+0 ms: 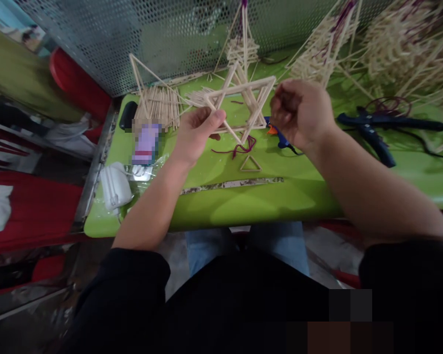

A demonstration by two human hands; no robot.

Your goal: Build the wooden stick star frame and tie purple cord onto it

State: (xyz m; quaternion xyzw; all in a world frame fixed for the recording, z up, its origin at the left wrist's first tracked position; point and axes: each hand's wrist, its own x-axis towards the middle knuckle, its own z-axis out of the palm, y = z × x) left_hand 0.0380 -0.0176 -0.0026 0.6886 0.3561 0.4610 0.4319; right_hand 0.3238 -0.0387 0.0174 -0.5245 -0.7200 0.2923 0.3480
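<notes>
The left hand [195,132] pinches the wooden-stick star frame [239,105] above the green desk [280,196]. The right hand [299,115], fingers curled, holds its opposite corner. Squeezing too hard could crack glued joints; the glue gun [280,137] lies just beneath.

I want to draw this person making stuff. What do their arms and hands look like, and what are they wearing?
Both arms are bare from above the elbow down, with black sleeves bunched up near the elbows. The left hand and right hand wear no gloves. No rings, watch or bracelets show from this view.
</notes>
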